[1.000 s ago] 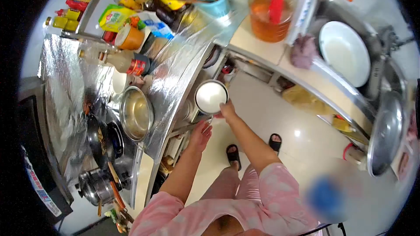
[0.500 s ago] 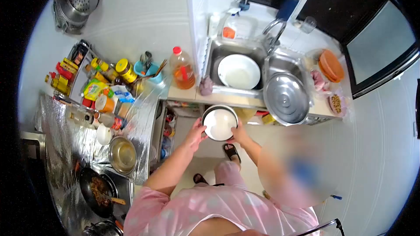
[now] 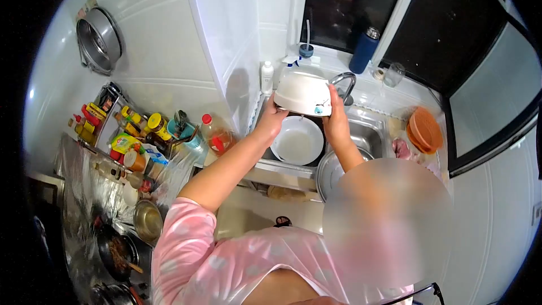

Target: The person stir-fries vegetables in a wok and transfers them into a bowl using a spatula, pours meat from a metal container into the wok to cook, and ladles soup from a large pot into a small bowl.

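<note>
A white bowl (image 3: 302, 94) with a dark rim and a small blue flower motif is held up over the sink. It is tipped well over, so its outer wall faces up and its inside is hidden. My left hand (image 3: 272, 120) grips its left side near the rim, and my right hand (image 3: 337, 123) closes on the right side. Just below sits a white basin (image 3: 297, 142) with cloudy liquid in the left sink bowl (image 3: 258, 114). Whether anything pours out of the held bowl cannot be seen.
Behind the bowl are the faucet (image 3: 350, 82), a white bottle (image 3: 267, 78) and a blue flask (image 3: 364, 51). A metal lid (image 3: 330, 178) rests by the right sink bowl. Orange baskets (image 3: 424, 130) stand at right. Left are an oil jug (image 3: 216, 135), seasonings and a wok (image 3: 116, 251).
Both hands have lifted the bowl from in front of the counter, forward over the sink, and tipped it from upright. The camera view has shifted too.
</note>
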`<action>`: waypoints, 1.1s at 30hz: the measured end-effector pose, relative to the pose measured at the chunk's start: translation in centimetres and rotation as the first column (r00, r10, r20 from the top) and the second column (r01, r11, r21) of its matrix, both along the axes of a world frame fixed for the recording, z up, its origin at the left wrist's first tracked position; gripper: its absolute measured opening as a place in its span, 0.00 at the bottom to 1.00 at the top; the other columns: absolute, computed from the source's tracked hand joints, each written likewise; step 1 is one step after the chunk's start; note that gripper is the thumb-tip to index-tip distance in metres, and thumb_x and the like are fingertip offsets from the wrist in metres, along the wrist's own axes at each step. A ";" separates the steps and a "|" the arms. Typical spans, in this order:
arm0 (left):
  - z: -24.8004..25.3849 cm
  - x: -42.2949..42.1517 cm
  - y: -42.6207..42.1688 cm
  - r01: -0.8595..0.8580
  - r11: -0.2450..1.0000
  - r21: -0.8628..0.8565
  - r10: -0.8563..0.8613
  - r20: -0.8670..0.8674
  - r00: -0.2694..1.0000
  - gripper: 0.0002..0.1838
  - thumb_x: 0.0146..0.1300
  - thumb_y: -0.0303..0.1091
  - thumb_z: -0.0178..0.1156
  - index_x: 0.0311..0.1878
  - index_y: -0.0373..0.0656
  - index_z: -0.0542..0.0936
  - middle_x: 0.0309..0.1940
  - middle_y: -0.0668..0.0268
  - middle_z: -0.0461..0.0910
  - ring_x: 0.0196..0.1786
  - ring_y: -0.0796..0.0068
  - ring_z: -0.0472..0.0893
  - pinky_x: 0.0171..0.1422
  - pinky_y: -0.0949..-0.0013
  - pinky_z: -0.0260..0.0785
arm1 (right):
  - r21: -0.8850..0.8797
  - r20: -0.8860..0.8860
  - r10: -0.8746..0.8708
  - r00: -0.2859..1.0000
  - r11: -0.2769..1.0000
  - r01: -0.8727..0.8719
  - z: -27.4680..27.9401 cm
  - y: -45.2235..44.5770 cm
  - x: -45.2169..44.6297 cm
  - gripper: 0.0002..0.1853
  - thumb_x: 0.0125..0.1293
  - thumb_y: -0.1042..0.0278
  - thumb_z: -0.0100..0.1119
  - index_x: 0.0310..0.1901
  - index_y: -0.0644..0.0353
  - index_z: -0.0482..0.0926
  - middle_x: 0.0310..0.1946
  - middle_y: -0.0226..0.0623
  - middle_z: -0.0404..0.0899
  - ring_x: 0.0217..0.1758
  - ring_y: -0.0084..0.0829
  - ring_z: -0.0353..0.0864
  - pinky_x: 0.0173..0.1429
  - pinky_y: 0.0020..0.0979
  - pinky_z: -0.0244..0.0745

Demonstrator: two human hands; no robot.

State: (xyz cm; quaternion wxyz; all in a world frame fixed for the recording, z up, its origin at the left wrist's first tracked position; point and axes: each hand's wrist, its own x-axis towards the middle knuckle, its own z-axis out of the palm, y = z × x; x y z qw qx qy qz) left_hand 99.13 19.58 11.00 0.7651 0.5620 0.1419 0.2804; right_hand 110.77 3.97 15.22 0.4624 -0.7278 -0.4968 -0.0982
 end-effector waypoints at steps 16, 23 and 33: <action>-1.4 5.4 -1.5 -0.190 0.954 0.232 0.189 0.029 0.982 0.27 0.61 0.21 0.52 0.64 0.41 0.59 0.58 0.65 0.68 0.61 0.74 0.66 0.66 0.70 0.56 | 0.132 0.195 0.106 0.975 0.982 -0.134 -2.2 0.9 7.6 0.48 0.45 0.90 0.56 0.69 0.46 0.51 0.54 0.49 0.68 0.51 0.51 0.72 0.51 0.40 0.72; 2.6 0.0 -3.0 -0.031 0.978 0.208 0.081 -0.236 0.968 0.32 0.57 0.31 0.62 0.64 0.37 0.61 0.53 0.66 0.71 0.48 0.78 0.73 0.53 0.73 0.66 | 0.024 -0.449 0.152 0.880 0.987 -0.158 -4.5 0.9 5.9 0.35 0.58 0.84 0.39 0.69 0.52 0.49 0.57 0.58 0.67 0.59 0.52 0.69 0.60 0.37 0.64; -6.1 -23.4 -7.6 -0.435 0.878 -0.200 0.330 -0.406 0.852 0.24 0.64 0.47 0.55 0.61 0.49 0.69 0.46 0.75 0.75 0.44 0.83 0.73 0.46 0.76 0.64 | -0.053 -0.991 -0.133 -0.033 0.591 -0.805 -13.2 2.2 -11.1 0.19 0.55 0.64 0.46 0.45 0.70 0.71 0.29 0.46 0.79 0.22 0.33 0.78 0.24 0.28 0.72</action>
